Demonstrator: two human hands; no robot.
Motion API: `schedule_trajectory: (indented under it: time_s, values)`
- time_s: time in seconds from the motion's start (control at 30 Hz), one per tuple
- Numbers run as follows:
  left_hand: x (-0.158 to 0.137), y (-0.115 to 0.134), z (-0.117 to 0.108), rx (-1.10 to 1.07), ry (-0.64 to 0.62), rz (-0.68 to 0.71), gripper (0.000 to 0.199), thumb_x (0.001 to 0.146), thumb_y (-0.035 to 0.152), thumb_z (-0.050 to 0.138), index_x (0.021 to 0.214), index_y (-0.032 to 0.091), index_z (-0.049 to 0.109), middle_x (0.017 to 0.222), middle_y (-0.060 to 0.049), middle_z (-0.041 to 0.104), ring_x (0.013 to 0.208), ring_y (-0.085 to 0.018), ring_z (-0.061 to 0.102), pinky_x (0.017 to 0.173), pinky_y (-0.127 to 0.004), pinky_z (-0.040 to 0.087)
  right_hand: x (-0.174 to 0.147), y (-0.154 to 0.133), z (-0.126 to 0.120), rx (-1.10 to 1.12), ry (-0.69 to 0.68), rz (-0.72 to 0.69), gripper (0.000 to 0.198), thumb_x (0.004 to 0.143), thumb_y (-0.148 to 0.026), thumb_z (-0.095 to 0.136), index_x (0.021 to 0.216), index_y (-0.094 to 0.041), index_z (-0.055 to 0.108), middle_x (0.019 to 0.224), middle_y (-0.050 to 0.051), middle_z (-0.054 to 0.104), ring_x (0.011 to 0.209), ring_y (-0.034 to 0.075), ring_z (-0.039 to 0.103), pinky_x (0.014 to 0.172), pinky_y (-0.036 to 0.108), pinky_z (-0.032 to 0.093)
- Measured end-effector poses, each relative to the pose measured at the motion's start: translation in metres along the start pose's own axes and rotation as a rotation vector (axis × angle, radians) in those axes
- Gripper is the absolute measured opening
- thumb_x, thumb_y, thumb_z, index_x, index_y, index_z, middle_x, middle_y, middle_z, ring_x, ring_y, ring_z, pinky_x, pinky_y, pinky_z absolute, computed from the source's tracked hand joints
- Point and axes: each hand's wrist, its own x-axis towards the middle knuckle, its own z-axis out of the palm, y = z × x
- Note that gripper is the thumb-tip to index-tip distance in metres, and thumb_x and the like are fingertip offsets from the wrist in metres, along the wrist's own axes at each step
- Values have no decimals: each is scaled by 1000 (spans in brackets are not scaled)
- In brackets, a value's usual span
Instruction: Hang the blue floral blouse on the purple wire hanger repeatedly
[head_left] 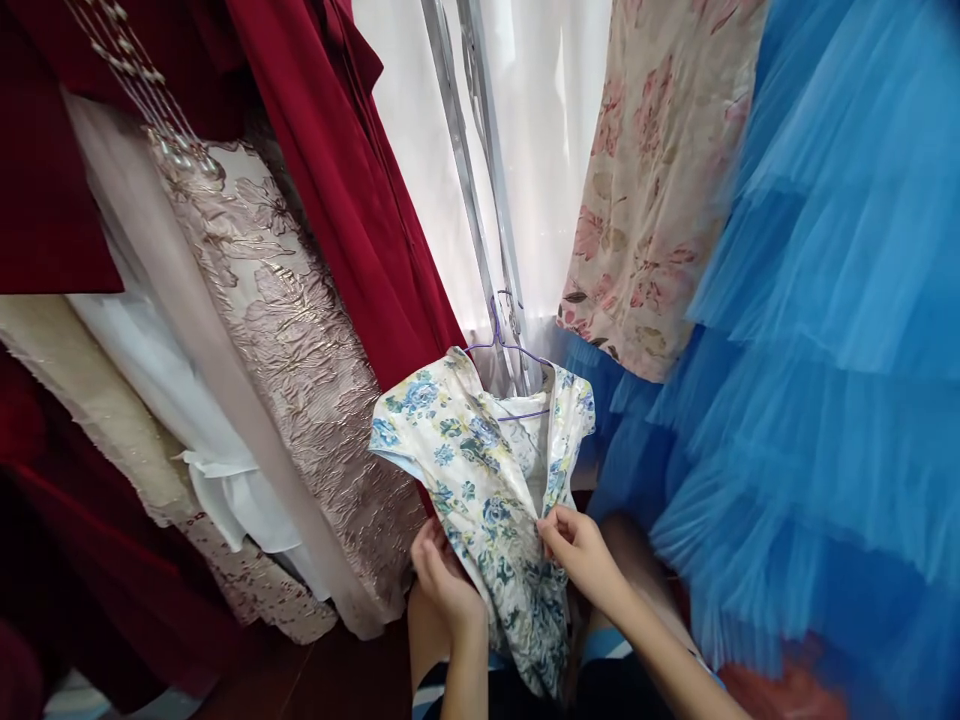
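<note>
A white dress with blue and yellow flowers (480,470) hangs in front of me on a thin purple hanger (517,350). It has short cap sleeves and a wrap-style V neckline, and its lower part falls toward my lap. At the dress's left side edge is my left hand (444,580), its fingers curled against the fabric, with the tips partly hidden. My right hand (581,548) pinches the neckline's front edge on the right, thumb and finger pressed together on the cloth.
Dark red garments (330,180) and a pink textured brocade dress (300,330) hang on the left. A pink floral garment (645,200) and a layered blue tulle dress (832,330) hang on the right. Metal poles (480,150) stand before a white curtain (559,130).
</note>
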Motion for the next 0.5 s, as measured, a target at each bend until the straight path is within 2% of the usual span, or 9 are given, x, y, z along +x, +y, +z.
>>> schedule_trajectory:
  time_s: [0.03, 0.07, 0.13, 0.2, 0.27, 0.33, 0.4, 0.5]
  values:
    - [-7, -3, -3, 38, 4, 72, 34, 96, 44, 52, 116, 18, 60, 110, -9, 62, 100, -23, 62, 86, -38, 52, -3, -1, 2, 25, -6, 25, 38, 94, -46, 54, 67, -21, 46, 56, -2, 53, 50, 13, 44, 52, 26, 33]
    - [-15, -6, -5, 86, -42, 157, 31, 94, 43, 56, 111, 19, 62, 107, -9, 63, 99, -24, 62, 87, -38, 52, -6, -2, 4, 47, -12, 48, 38, 94, -45, 54, 66, -21, 46, 55, -2, 54, 49, 12, 44, 52, 26, 33]
    - [-32, -12, -3, 185, -267, 295, 27, 88, 37, 64, 107, 19, 64, 108, -11, 64, 102, -26, 63, 90, -39, 52, -10, -5, 9, 75, -29, 71, 38, 93, -44, 56, 64, -21, 48, 54, -2, 54, 47, 11, 43, 51, 25, 33]
    - [-47, -17, 5, 225, -464, 293, 30, 86, 31, 65, 114, 19, 65, 111, -12, 67, 104, -26, 65, 91, -39, 53, -13, -10, 13, 97, -55, 70, 37, 92, -42, 58, 63, -20, 50, 53, -1, 56, 47, 11, 46, 51, 25, 34]
    - [-56, -20, 14, 217, -487, 210, 28, 88, 30, 63, 113, 19, 66, 104, -11, 70, 96, -24, 69, 85, -35, 55, -15, -16, 14, 141, -101, 90, 36, 90, -43, 59, 64, -19, 53, 53, 0, 59, 44, 10, 46, 48, 24, 33]
    - [-59, -19, 19, 188, -486, 160, 17, 89, 32, 62, 99, 19, 68, 88, -7, 70, 83, -20, 69, 77, -30, 56, -15, -22, 12, 211, -155, 156, 36, 88, -46, 61, 66, -18, 55, 51, 0, 60, 38, 9, 42, 42, 23, 27]
    - [-57, -15, 20, 183, -540, 182, 15, 91, 31, 60, 85, 19, 66, 78, -4, 66, 75, -17, 66, 74, -27, 54, -10, -29, 7, 294, -190, 230, 37, 84, -50, 64, 68, -16, 59, 49, -1, 60, 33, 7, 36, 39, 22, 21]
    - [-53, -5, 14, 228, -610, 295, 17, 93, 25, 57, 79, 19, 65, 74, -2, 63, 71, -15, 62, 70, -24, 51, 13, -44, -3, 385, -185, 263, 41, 78, -53, 70, 68, -13, 65, 48, -1, 59, 33, 4, 33, 38, 21, 17]
